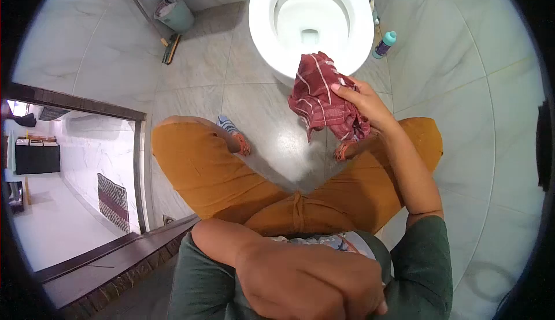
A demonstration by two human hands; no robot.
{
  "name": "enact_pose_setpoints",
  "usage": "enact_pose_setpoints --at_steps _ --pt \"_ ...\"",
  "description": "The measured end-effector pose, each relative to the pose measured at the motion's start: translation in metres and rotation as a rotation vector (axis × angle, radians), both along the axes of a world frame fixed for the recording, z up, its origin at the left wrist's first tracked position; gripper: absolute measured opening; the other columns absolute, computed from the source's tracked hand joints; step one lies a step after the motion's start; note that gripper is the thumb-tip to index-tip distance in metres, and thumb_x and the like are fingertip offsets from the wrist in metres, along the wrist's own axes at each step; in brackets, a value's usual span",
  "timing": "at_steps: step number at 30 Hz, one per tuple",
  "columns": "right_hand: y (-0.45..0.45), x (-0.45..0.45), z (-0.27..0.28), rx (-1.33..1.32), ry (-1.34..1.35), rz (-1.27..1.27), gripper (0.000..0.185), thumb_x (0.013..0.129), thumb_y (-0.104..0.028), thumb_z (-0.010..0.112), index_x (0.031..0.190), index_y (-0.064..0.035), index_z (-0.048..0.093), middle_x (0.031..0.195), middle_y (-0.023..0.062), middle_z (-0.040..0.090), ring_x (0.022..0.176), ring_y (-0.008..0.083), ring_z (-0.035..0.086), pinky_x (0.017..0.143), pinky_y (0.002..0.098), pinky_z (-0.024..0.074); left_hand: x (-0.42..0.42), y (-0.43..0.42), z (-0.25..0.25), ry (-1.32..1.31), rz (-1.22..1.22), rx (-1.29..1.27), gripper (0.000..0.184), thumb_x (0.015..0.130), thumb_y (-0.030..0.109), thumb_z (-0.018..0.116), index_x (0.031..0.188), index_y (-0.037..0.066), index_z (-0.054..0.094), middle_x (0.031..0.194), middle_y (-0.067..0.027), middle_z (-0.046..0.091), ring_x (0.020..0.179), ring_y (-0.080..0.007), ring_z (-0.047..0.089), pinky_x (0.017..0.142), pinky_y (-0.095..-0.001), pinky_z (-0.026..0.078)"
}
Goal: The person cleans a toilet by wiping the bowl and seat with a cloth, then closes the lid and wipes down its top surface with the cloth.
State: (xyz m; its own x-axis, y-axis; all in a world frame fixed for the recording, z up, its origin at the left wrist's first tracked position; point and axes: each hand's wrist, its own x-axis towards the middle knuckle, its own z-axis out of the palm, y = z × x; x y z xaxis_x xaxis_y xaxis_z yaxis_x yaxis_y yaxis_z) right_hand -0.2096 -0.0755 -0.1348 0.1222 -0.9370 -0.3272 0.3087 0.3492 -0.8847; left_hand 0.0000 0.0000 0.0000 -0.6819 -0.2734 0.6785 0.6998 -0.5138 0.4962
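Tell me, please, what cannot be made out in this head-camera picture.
Head view: some fingers of the right hand, behind the red cloth.
Head view: palm of the left hand, and anything in it, hidden by its own back.
Head view: wording on the bottle, too small to read.
Head view: rear of the toilet, cut off by the top edge.

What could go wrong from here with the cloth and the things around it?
The cloth hangs loosely from the right hand, overlapping the front rim of the toilet in this view; a loose end might dip into the bowl.
The bottle beside the toilet could be knocked if that hand swings wide.
The left hand, close to the camera, might block the view.
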Motion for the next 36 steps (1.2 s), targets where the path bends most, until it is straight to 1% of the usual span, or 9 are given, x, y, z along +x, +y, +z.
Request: enact_pose_setpoints --at_steps 5,8,9,11,14,24,29,32,36 --pt "-0.008 -0.005 0.009 -0.021 -0.006 -0.017 0.038 0.090 -0.018 0.056 0.120 0.0054 0.050 0.101 0.0108 0.063 0.084 0.0145 0.064 0.075 0.0261 0.0528 0.003 -0.034 0.025 0.123 0.406 -0.672 0.017 0.089 0.019 0.056 0.081 0.005 0.059 0.093 -0.0153 0.058 0.067 -0.0268 0.058 0.062 -0.0341 0.052" --pt "-0.006 -0.004 -0.002 -0.027 -0.044 -0.003 0.037 0.090 -0.018 0.056 0.119 0.0046 0.051 0.099 0.0105 0.064 0.083 0.0137 0.064 0.073 0.0253 0.0524 -0.004 0.011 0.015 0.158 0.988 -0.392 0.018 0.088 0.018 0.056 0.076 0.004 0.058 0.086 -0.0144 0.057 0.058 -0.0243 0.054 0.055 -0.0328 0.051" --pt "-0.007 -0.004 -0.007 -0.037 -0.039 0.000 0.036 0.090 -0.018 0.056 0.119 0.0044 0.051 0.100 0.0106 0.064 0.083 0.0140 0.064 0.074 0.0254 0.0525 0.001 -0.004 0.024 0.151 0.997 -0.404 0.018 0.088 0.018 0.056 0.076 0.004 0.058 0.086 -0.0144 0.057 0.058 -0.0243 0.054 0.055 -0.0328 0.051" --pt "-0.008 -0.003 -0.004 -0.044 -0.032 -0.013 0.037 0.090 -0.019 0.057 0.117 0.0044 0.052 0.100 0.0107 0.064 0.083 0.0149 0.064 0.074 0.0261 0.0525 0.013 -0.052 0.051 0.117 0.278 -1.007 0.019 0.089 0.020 0.055 0.088 0.002 0.059 0.093 -0.0152 0.057 0.072 -0.0279 0.057 0.066 -0.0359 0.050" --pt "-0.004 -0.004 0.005 0.047 0.018 -0.001 0.038 0.089 -0.020 0.058 0.117 0.0043 0.053 0.099 0.0100 0.064 0.082 0.0148 0.064 0.074 0.0269 0.0523 0.019 -0.059 0.036 -0.030 -0.103 -1.160 0.017 0.092 0.017 0.052 0.092 0.003 0.061 0.097 -0.0110 0.061 0.085 -0.0271 0.059 0.081 -0.0444 0.046" --pt "0.000 -0.001 0.029 -0.313 0.090 -0.022 0.033 0.092 -0.018 0.054 0.117 0.0046 0.053 0.102 0.0068 0.062 0.089 0.0119 0.059 0.080 0.0255 0.0487 0.053 -0.154 -0.038 -1.183 0.488 -0.870 0.035 0.086 0.026 0.064 0.113 0.003 0.059 0.101 -0.0092 0.063 0.095 -0.0178 0.058 0.083 -0.0305 0.045" --pt "-0.023 0.015 0.039 -0.849 0.807 -0.046 0.025 0.090 -0.013 0.053 0.111 0.0004 0.055 0.102 0.0143 0.061 0.088 0.0219 0.062 0.077 0.0266 0.0481 0.043 -0.239 -0.073 -1.302 0.778 -0.756 0.032 0.090 0.028 0.059 0.109 0.002 0.060 0.095 -0.0058 0.064 0.086 -0.0125 0.057 0.076 -0.0292 0.046" --pt "-0.035 0.024 0.007 -0.765 1.278 0.169 0.029 0.086 -0.016 0.058 0.111 -0.0016 0.055 0.121 0.0184 0.052 0.104 0.0285 0.056 0.086 0.0353 0.0466 0.025 -0.247 -0.100 -1.384 1.040 -0.888 0.036 0.089 0.034 0.057 0.109 0.005 0.060 0.094 -0.0092 0.065 0.081 -0.0176 0.061 0.072 -0.0306 0.048" --pt "-0.027 0.039 -0.013 -0.765 1.641 0.401 0.059 0.079 -0.040 0.063 0.125 -0.0058 0.047 0.136 0.0209 0.036 0.126 0.0398 0.033 0.101 0.0574 0.0268 0.028 -0.239 -0.135 -1.469 0.703 -1.277 0.048 0.084 0.047 0.056 0.110 0.007 0.057 0.099 -0.0160 0.064 0.090 -0.0311 0.061 0.077 -0.0394 0.047"
